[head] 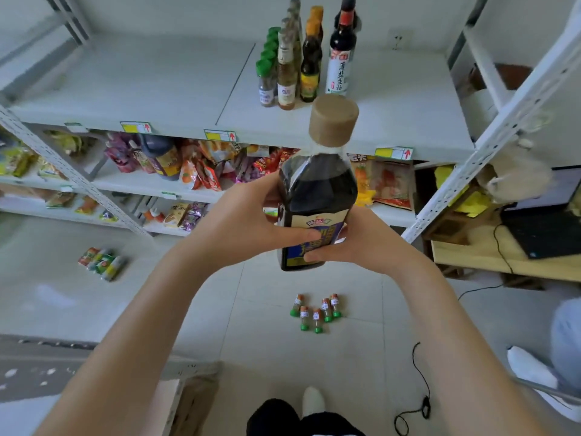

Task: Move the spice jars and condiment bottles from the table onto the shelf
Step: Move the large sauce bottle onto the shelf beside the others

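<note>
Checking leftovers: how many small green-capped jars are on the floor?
5, clustered on the floor tiles: left jar, lower-left jar, middle jar, inner-right jar, right jar. None seems hidden.

The tall soy bottle (341, 55) is cropped at its cap.

We see bottles (309, 67) and green-top jars (266, 83) standing on the top shelf (125, 89). Five small jars (327, 309) and some packs (102, 262) are on the floor (188, 309).

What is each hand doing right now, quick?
Left hand: closed on the dark sauce bottle.
Right hand: closed on the same bottle, lower down.
</note>
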